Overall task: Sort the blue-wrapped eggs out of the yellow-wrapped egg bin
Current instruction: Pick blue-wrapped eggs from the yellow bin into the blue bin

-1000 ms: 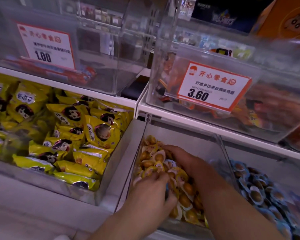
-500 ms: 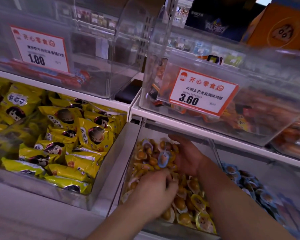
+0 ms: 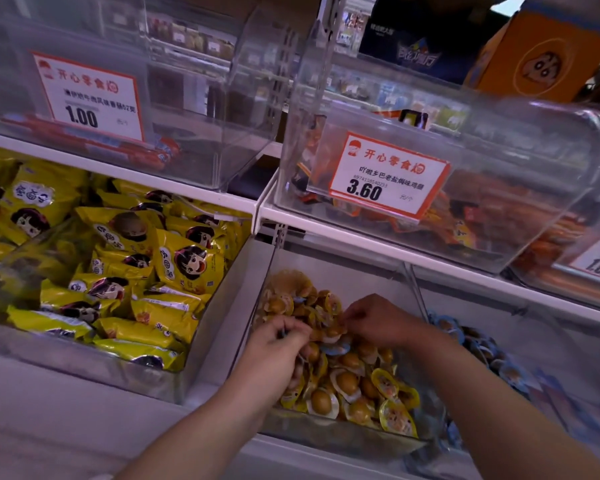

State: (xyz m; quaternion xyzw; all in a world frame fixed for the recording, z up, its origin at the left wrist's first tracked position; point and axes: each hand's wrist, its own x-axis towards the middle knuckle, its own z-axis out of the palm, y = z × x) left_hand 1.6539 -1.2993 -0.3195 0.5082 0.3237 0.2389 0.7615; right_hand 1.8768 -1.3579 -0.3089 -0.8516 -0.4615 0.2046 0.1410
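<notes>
A clear bin (image 3: 343, 441) at lower centre holds several yellow-wrapped eggs (image 3: 347, 384). Both my hands are in it. My left hand (image 3: 278, 351) has its fingers curled, and a sliver of a blue-wrapped egg (image 3: 283, 333) shows between thumb and fingers; the rest is hidden. My right hand (image 3: 378, 320) reaches in from the right, its bent fingertips on the wrappers at the back of the pile. Whether it pinches one is hidden. Another blue-wrapped egg (image 3: 335, 348) lies on the pile between my hands.
A neighbouring bin (image 3: 534, 327) to the right holds several blue-wrapped eggs (image 3: 454, 329). At the left is a bin of yellow snack packs (image 3: 118, 271). A white shelf (image 3: 361, 233) with clear bins and price cards (image 3: 388, 174) overhangs the egg bin closely.
My head has dropped and pulled back, so the bins sit lower in view. My left hand has moved toward the back of the pile. My right hand's fingers have curled down onto the wrappers.
</notes>
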